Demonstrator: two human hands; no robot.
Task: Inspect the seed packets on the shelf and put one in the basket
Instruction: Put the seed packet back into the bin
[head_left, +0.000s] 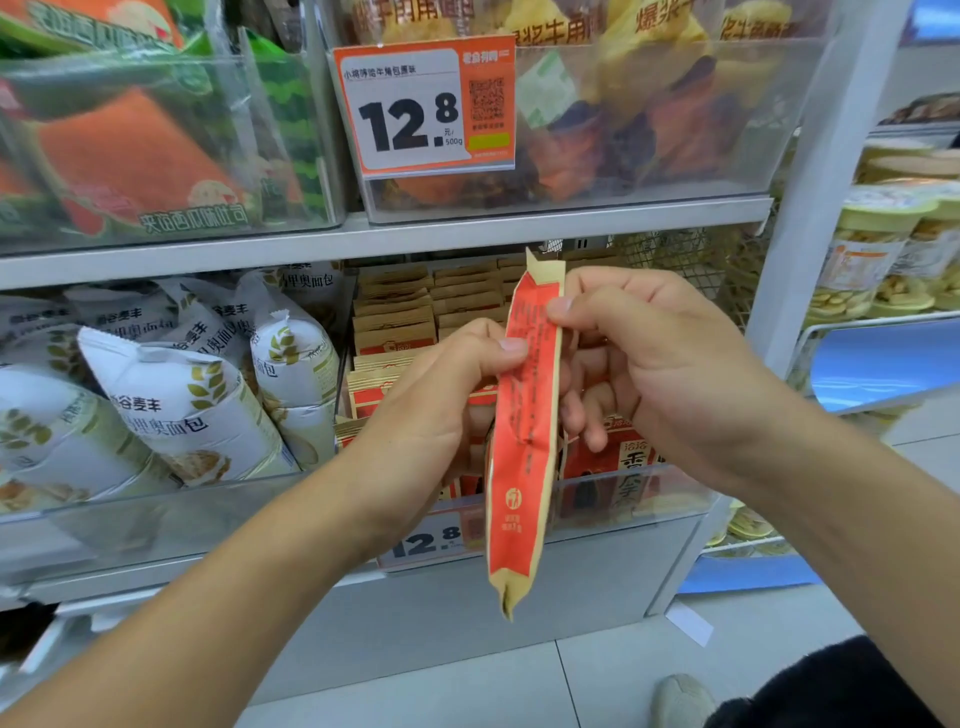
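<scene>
A red and tan paper seed packet (522, 447) hangs upright in front of the shelf, seen edge-on. My left hand (441, 400) pinches its left edge with thumb and fingers. My right hand (654, 364) pinches its upper right edge, fingers curled behind it. Behind them, a clear bin (613, 488) on the lower shelf holds several more of the same seed packets (395, 332), stacked in rows. No basket is in view.
White bread bags (182, 400) fill the bin to the left. Above, clear bins hold croissant bags behind an orange 12.8 price tag (426, 109). Jars of biscuits (872, 249) stand on the rack at right. My shoe (680, 701) is on the tiled floor.
</scene>
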